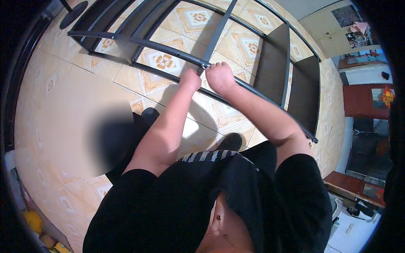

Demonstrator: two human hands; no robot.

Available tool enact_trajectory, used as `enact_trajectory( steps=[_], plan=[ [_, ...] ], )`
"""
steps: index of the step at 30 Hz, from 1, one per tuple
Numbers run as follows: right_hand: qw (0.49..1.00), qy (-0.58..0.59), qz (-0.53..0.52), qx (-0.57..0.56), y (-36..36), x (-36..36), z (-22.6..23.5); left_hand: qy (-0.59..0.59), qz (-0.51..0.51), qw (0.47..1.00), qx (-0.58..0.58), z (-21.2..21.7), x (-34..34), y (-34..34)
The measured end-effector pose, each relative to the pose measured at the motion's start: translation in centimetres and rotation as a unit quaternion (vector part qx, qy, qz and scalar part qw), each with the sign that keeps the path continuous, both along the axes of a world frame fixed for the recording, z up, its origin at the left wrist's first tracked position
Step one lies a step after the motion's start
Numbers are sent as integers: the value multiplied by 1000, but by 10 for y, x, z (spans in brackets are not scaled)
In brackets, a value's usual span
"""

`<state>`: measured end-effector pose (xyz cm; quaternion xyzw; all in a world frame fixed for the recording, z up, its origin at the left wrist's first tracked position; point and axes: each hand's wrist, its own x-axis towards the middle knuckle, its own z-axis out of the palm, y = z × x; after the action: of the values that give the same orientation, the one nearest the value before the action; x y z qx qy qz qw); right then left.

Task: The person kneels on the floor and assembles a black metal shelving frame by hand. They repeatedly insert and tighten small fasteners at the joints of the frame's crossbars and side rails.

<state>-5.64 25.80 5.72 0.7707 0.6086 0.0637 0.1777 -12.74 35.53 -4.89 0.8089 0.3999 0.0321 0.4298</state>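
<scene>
Black metal shelf frame [274, 63] across upper frame, on tiled floor [63, 97] | left hand [190, 80], right hand [219, 76] fisted side by side at centre on front rail [139, 42], steadying its crossbar [217, 31] joint

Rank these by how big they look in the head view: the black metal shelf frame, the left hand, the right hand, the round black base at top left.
1. Black metal shelf frame, by far the largest.
2. Right hand.
3. Left hand, a bit smaller than the right; they sit close together, so this is unsure.
4. Round black base looks about hand-sized; farther off and partly cut, so unsure.
</scene>
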Motion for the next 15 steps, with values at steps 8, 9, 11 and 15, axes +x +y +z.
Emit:
enact_trajectory(
  steps=[8, 9, 11, 15],
  plan=[
    [752, 450, -360, 320, 34, -24, -63, -106, 224, 809, -533, 5, -12, 13],
    [648, 540, -382, 378, 36, -17, -87, -137, 223, 785, -561, 21, -11, 12],
    [456, 671, -422, 405, 44, -34, -69, -155, 246, 776, -560, 9, -13, 20],
    [619, 569, -421, 340, 35, -28, -48, -184, 306, 847, -394, 12, 4, -2]
  ],
)
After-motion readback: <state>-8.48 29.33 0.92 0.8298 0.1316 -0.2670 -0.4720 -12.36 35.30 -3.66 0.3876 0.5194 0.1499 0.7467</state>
